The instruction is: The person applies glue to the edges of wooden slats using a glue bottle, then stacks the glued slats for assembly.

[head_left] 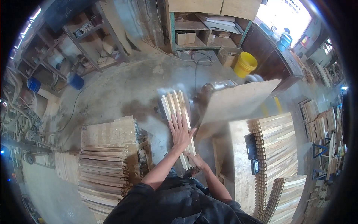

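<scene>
A bundle of several pale wooden slats lies side by side in front of my body, pointing away from me. My left hand rests flat on top of the slats, its fingers stretched forward and the thumb out to the right. Lower down, my right hand is at the right edge near the close end of the slats, its fingers partly hidden beneath or behind them. Small tenons show at the far ends of the slats.
Stacked slats lie on the left, and more stacks on a right-hand table beside a black device. A tilted board stands ahead right. Beyond are a yellow bucket and a cable.
</scene>
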`<state>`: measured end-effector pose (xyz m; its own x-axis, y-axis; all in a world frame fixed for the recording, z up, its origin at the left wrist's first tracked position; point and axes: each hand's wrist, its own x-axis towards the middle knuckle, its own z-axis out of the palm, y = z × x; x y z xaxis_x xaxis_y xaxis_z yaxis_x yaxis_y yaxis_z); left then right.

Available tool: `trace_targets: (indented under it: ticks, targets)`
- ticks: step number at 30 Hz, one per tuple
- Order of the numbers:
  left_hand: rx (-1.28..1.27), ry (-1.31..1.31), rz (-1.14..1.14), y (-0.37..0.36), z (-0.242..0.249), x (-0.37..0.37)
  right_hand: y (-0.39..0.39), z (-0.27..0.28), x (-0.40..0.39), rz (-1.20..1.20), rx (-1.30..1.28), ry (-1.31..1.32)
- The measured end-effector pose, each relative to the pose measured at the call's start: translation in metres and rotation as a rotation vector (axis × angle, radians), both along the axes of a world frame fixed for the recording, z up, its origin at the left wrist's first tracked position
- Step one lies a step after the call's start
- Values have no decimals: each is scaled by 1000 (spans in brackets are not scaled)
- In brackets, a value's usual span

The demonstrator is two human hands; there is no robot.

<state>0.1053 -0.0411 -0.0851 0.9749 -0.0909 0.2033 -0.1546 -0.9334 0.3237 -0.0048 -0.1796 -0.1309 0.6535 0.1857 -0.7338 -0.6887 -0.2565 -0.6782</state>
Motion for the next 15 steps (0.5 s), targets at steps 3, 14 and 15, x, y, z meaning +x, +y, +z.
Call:
trace_targets:
  ticks: [3, 14, 15]
  targets:
    - [19, 5, 1, -1, -2, -12, -2, 3, -11, -18, 39, 72]
    - [-7, 42, -43, -1, 7, -33, -14, 4, -33, 38, 143, 48]
    - [-16, 42, -54, 1, 11, -30, -9, 6, -32, 11, 169, -68]
